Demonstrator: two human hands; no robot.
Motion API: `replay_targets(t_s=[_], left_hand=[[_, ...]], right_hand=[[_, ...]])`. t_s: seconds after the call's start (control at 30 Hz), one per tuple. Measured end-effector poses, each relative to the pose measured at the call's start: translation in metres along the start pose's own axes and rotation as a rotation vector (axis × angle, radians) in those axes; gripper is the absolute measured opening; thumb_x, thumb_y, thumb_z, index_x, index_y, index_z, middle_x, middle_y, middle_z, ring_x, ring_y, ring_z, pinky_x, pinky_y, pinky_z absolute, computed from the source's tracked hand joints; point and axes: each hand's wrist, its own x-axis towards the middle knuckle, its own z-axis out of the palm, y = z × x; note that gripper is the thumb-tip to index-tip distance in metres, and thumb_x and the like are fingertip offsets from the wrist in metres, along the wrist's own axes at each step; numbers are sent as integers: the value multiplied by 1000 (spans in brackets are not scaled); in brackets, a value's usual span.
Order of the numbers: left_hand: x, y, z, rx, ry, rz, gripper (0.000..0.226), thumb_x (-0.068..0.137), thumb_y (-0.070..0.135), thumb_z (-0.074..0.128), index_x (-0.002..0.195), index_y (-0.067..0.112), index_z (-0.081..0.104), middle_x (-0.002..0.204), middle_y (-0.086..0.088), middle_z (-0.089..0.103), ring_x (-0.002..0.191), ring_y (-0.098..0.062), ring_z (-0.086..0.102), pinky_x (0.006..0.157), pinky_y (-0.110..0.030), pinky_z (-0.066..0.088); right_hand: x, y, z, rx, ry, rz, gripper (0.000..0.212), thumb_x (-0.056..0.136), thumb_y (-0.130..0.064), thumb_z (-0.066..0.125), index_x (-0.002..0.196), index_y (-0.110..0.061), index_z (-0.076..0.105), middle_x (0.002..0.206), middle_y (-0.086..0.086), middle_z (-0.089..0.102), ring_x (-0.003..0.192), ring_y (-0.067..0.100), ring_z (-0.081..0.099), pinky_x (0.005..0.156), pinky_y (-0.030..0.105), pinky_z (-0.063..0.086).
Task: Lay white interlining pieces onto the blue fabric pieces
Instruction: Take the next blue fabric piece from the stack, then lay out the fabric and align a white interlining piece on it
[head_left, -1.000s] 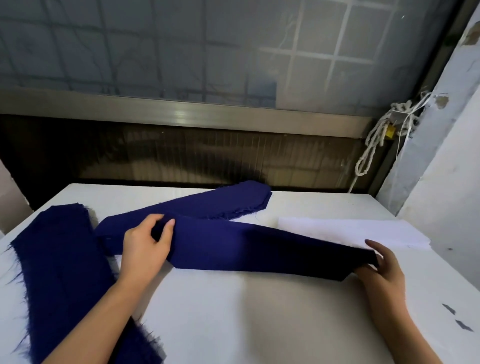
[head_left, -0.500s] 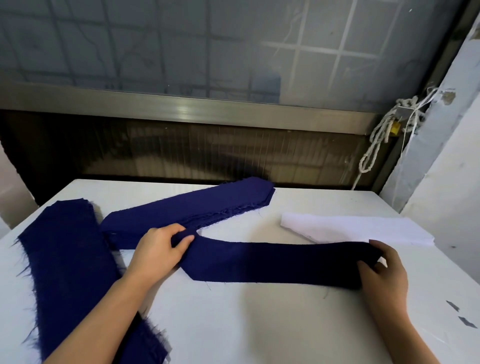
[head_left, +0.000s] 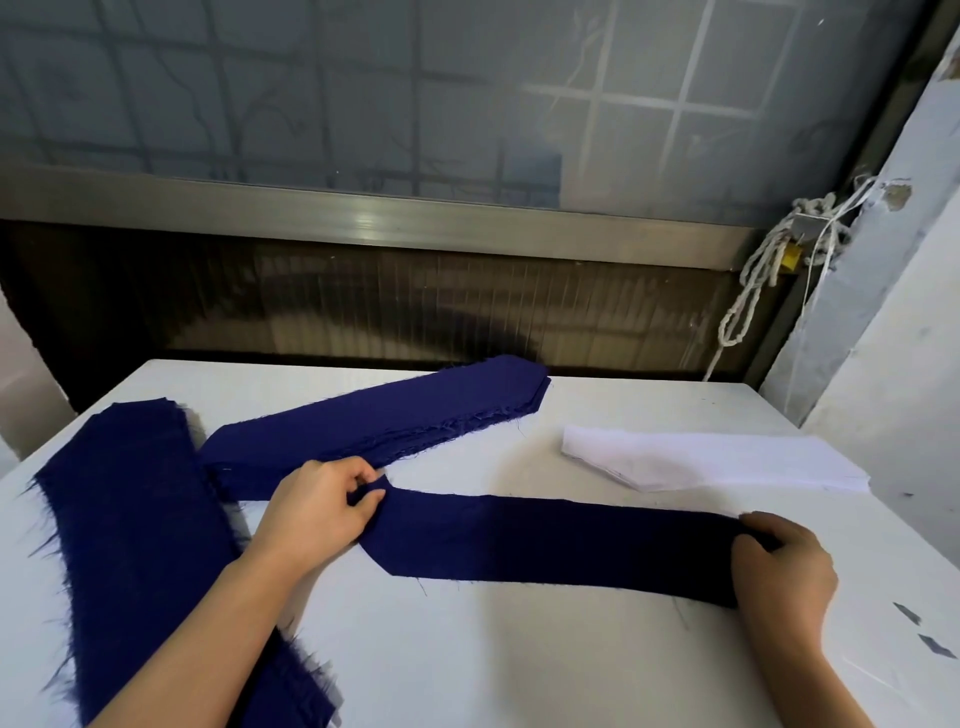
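A long blue fabric strip (head_left: 550, 540) lies flat across the middle of the white table (head_left: 519, 660). My left hand (head_left: 319, 512) pinches its pointed left end. My right hand (head_left: 779, 564) grips its right end, fingers curled over the edge. Behind the strip, at the right, sits a stack of white interlining pieces (head_left: 717, 462). A stack of blue pieces (head_left: 384, 423) lies diagonally at the back, just beyond my left hand.
A wide frayed pile of blue fabric (head_left: 135, 545) runs down the table's left side under my left forearm. A wall stands at the right and a window with a metal sill behind. Small dark scraps (head_left: 922, 631) lie near the right edge.
Both hands have drawn the blue strip off the diagonal stack and toward me, laying it flat on the table. It now lies apart from the interlining stack.
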Motion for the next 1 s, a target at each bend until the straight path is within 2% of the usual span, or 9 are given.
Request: replay_targets(t_s=[0.1, 0.23, 0.3, 0.43, 0.53, 0.63, 0.7, 0.8, 1.0], left_hand=[[0, 1, -1, 17, 4, 24, 10, 86, 35, 74, 94, 31, 70, 58, 14, 57, 59, 0, 55, 53, -16, 35], [-1, 3, -4, 79, 21, 85, 22, 82, 33, 75, 101, 32, 62, 53, 13, 53, 53, -2, 52, 49, -18, 31], [-1, 3, -6, 106, 39, 114, 26, 80, 33, 76, 100, 32, 59, 56, 14, 51, 54, -3, 52, 49, -19, 31], [0, 4, -5, 73, 53, 171, 24, 76, 33, 80, 75, 35, 57, 59, 15, 52, 57, -4, 52, 51, -17, 33], [0, 3, -1, 48, -20, 139, 31, 82, 40, 74, 61, 29, 54, 57, 14, 58, 58, -7, 56, 53, -16, 33], [0, 1, 0, 28, -62, 104, 36, 87, 41, 69, 58, 27, 53, 52, 18, 58, 55, -8, 55, 52, -16, 31], [-1, 1, 0, -9, -65, 94, 36, 88, 41, 68, 58, 28, 54, 49, 17, 56, 52, -9, 53, 53, -18, 34], [-1, 1, -1, -59, -79, 78, 36, 89, 40, 68, 58, 28, 54, 46, 13, 55, 48, -11, 51, 55, -20, 38], [-1, 3, -2, -119, -94, 53, 37, 89, 40, 67, 57, 27, 54, 46, 11, 55, 46, -11, 47, 53, -22, 36]], right_hand=[[0, -2, -1, -26, 12, -4, 41, 73, 8, 49, 105, -7, 70, 118, 12, 65, 111, 32, 55, 102, 38, 40], [-5, -7, 2, -238, 123, -91, 40, 71, 6, 55, 103, -12, 70, 125, 14, 56, 112, 39, 47, 98, 47, 35], [-6, -10, 9, -335, 146, -234, 35, 74, 3, 58, 103, -13, 69, 124, 12, 56, 110, 38, 46, 93, 46, 32], [10, -21, 33, -318, -74, -517, 25, 89, -5, 59, 113, -11, 63, 125, 8, 58, 114, 30, 50, 96, 44, 42], [37, -43, 56, -348, -305, -537, 28, 96, -18, 55, 123, -13, 59, 127, 5, 57, 113, 23, 55, 100, 39, 47], [57, -58, 77, -556, -487, -591, 24, 98, -24, 51, 116, -13, 62, 114, 4, 60, 100, 20, 57, 91, 32, 49], [63, -62, 86, -707, -502, -668, 21, 97, -23, 48, 107, -12, 63, 106, 6, 59, 94, 21, 57, 85, 30, 49], [66, -69, 93, -906, -525, -738, 17, 96, -18, 49, 108, -12, 58, 108, 6, 57, 95, 21, 59, 81, 27, 46], [69, -74, 99, -1058, -584, -737, 27, 94, -13, 50, 120, -7, 53, 117, 9, 53, 103, 22, 60, 88, 30, 49]])
